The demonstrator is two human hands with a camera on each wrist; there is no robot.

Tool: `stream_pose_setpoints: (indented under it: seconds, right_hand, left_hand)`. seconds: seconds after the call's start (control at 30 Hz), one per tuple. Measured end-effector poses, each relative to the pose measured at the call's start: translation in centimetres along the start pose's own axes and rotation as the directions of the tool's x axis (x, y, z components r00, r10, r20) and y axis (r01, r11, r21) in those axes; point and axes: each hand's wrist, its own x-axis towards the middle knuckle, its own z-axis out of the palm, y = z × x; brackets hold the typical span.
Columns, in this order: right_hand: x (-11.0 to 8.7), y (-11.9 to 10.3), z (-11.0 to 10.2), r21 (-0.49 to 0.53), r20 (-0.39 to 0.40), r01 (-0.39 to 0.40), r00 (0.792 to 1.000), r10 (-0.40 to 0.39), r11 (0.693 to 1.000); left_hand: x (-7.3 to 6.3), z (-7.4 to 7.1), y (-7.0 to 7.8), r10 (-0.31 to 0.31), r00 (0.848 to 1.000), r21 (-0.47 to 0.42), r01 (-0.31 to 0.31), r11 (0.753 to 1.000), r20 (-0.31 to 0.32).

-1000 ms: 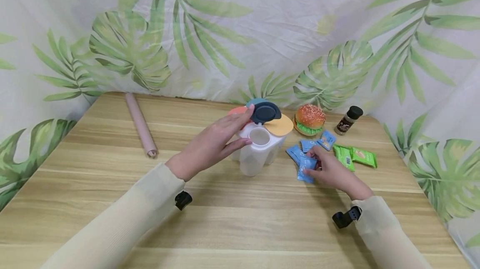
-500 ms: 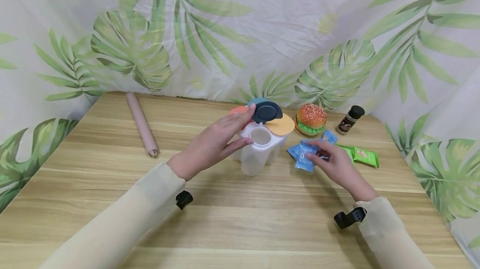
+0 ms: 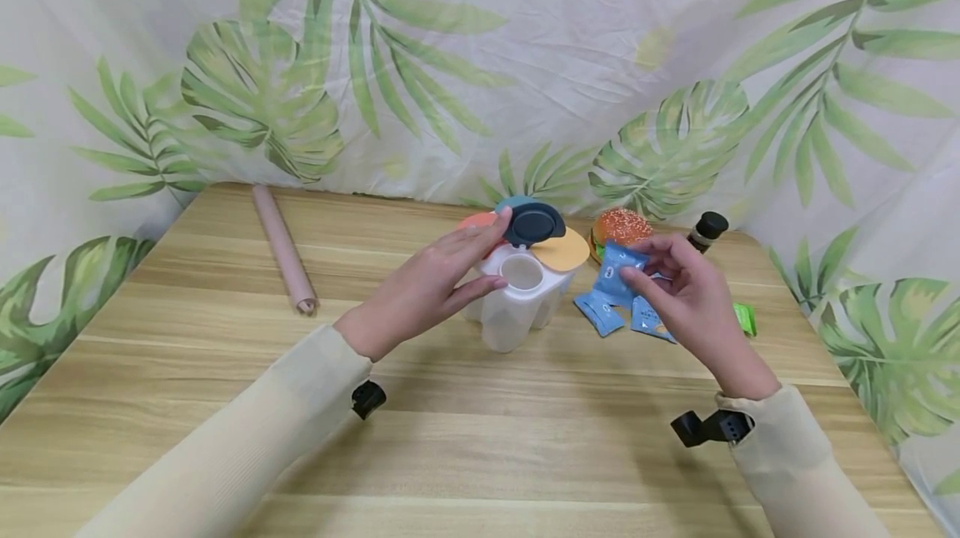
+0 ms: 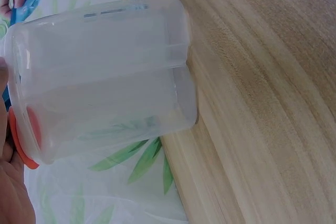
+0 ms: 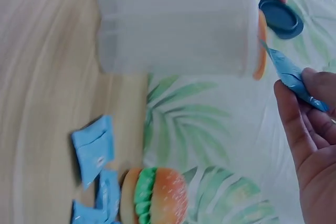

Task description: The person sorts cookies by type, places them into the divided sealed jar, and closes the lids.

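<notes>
A translucent container [image 3: 504, 326] with several coloured lids stands upright on the table. Its dark lid [image 3: 534, 224] is flipped up, baring a round opening. My left hand [image 3: 427, 288] lies against the container's left side, fingers straight, with fingertips at the dark lid and the thumb at the opening's rim. To the right, my right hand [image 3: 693, 296] pinches a blue packet [image 3: 618, 270] between thumb and fingers, above the table. In the right wrist view, that packet [image 5: 289, 74] is held near the container's orange lid [image 5: 261, 45]. Other blue packets [image 3: 598, 315] lie below it.
Behind the right hand sit a toy hamburger [image 3: 621, 226] and a black-capped jar [image 3: 709, 226], both partly covered. A green packet [image 3: 745, 319] shows past the wrist. A pink roll [image 3: 281, 251] lies at left, and a leaf-print cloth [image 3: 420, 63] hangs behind the table.
My right hand has picked one blue packet off the pile and raised it up and away from me, now overlapping the hamburger. My left hand has stayed at the dark lid.
</notes>
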Motion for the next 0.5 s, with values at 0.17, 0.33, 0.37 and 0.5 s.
stream_pose_setpoints:
  seconds: [0.17, 0.33, 0.37, 0.5]
  right_hand:
    - [1.1, -1.3, 0.7, 0.082, -0.01, 0.071, 0.997, -0.071, 0.994]
    - [2.2, -2.5, 2.1, 0.146, 0.001, 0.127, 0.992, -0.128, 0.981]
    - [2.5, -2.7, 2.4, 0.154, 0.005, 0.135, 0.991, -0.137, 0.979]
    - [3.2, -3.2, 3.4, 0.183, 0.017, 0.161, 0.986, -0.167, 0.97]
  left_hand:
    - [0.0, 0.0, 0.0, -0.014, 1.0, 0.0, 0.014, 1.0, 0.005]
    - [-0.1, 0.0, 0.0, -0.01, 1.0, 0.001, 0.01, 1.0, 0.004]
    - [-0.1, 0.0, 0.0, -0.008, 1.0, 0.0, 0.008, 1.0, 0.003]
    - [-0.1, 0.0, -0.1, -0.005, 1.0, -0.007, 0.005, 1.0, 0.003]
